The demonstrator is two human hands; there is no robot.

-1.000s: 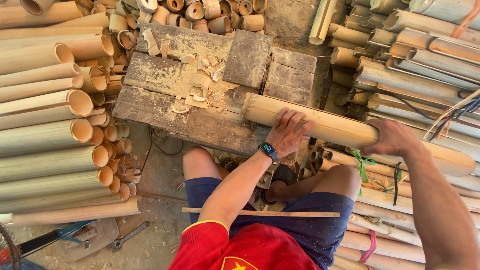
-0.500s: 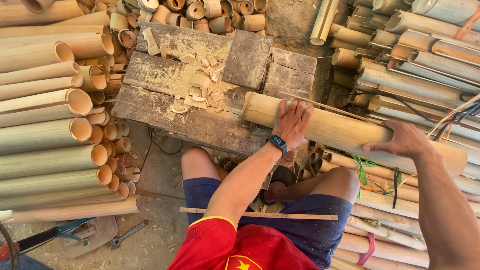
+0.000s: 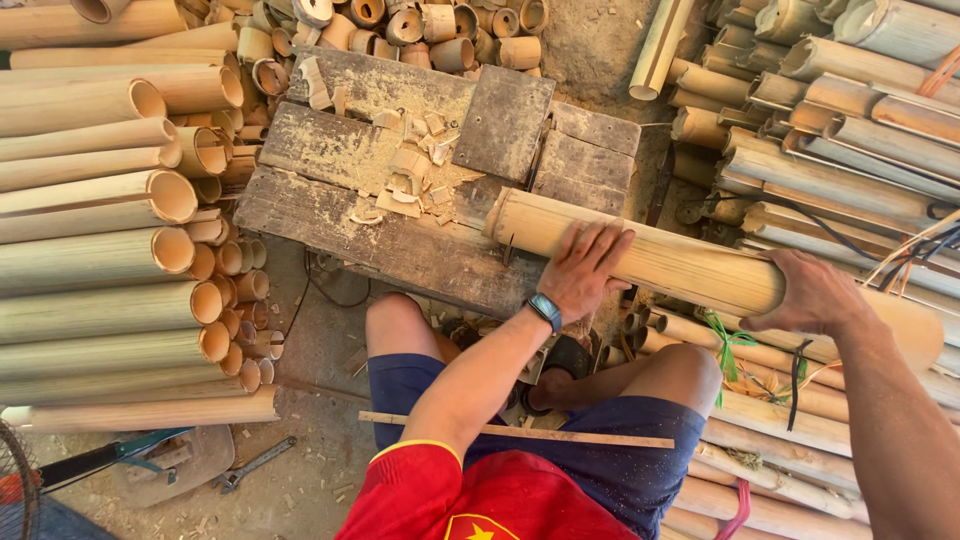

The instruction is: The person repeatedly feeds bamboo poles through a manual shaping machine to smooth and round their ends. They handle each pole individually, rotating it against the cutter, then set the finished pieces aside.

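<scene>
Your left hand (image 3: pixel 585 268) lies flat with fingers spread on the bamboo pole (image 3: pixel 660 262), gripping nothing. Your right hand (image 3: pixel 812 295) curls over the pole farther along. The pole lies with one end on the wooden block (image 3: pixel 400 240), among wood chips (image 3: pixel 410 175).

I see rough bamboo workshop, ground level. Stacked bamboo poles (image 3: pixel 100 260) on one side, more poles (image 3: pixel 840 150) piled opposite. Short cut bamboo rings (image 3: pixel 420 25) heaped at far end. Worn wooden block desk (image 3: pixel 330 200) carries chips and offcuts (image 3: pixel 410 170). Dirt floor (image 3: pixel 310 330) littered with shavings. Wrench (image 3: pixel 250 465) lies near pole stack. No home furniture I can make out.
</scene>
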